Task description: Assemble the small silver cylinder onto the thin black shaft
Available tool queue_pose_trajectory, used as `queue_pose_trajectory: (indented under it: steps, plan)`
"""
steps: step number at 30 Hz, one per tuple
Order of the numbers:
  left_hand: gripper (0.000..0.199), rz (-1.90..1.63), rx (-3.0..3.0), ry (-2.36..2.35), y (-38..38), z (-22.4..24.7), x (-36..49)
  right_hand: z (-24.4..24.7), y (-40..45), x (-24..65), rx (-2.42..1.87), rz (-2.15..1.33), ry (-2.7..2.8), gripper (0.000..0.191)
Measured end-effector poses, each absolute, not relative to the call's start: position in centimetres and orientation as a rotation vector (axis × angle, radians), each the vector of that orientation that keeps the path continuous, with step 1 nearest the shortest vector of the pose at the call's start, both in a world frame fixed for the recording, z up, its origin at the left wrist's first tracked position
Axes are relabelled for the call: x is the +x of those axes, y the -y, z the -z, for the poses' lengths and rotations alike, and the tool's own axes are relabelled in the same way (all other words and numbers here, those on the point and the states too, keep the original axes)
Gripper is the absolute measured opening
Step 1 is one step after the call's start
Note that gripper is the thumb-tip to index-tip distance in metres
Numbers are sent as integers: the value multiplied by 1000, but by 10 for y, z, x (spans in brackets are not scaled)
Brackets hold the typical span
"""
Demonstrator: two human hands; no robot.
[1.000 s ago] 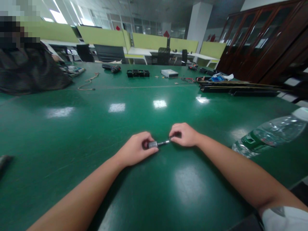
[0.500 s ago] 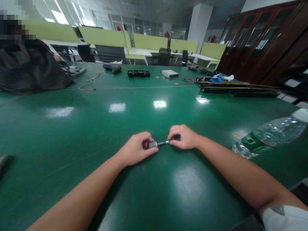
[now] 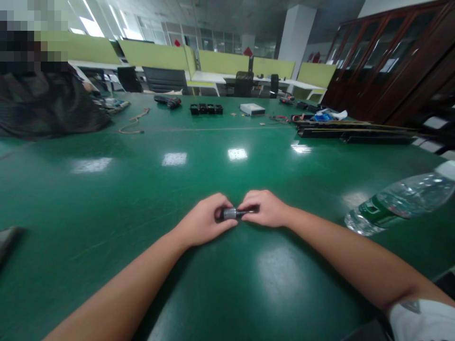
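Over the middle of the green table [image 3: 199, 166], my left hand [image 3: 203, 222] is closed around a small silver cylinder [image 3: 229, 213] with a dark end, held level. A thin dark rod [image 3: 239, 214] comes out of the cylinder's right side. My right hand [image 3: 265, 209] pinches this rod between thumb and fingers, close beside the left fingertips. The rod's far end is partly hidden in the right hand. What kind of tool or part the two pieces make up cannot be made out.
A clear plastic bottle [image 3: 398, 201] with a green label lies at the right. Along the far side are black fans [image 3: 206, 109], a white box [image 3: 252, 109], a cord [image 3: 133, 124] and black strips [image 3: 355, 130]. A person in dark clothing [image 3: 50, 102] is at the far left.
My right hand has slid left along the rod, closer to my left hand, so less of the rod shows. The left hand keeps its hold on the cylinder.
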State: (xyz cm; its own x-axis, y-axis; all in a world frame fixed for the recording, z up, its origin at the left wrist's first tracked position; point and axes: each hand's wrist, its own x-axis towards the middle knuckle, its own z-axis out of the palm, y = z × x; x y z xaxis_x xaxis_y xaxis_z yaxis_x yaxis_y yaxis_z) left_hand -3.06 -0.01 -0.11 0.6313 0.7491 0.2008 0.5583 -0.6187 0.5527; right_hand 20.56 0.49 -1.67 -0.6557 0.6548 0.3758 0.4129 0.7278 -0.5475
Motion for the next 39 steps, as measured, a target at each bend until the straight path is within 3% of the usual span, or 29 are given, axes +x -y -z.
queue_pose_trajectory:
  steps: [39]
  plan:
    - [24,-564,2347,-1035,-1,2,-31,16,-4,201,-784,-509,2429,13]
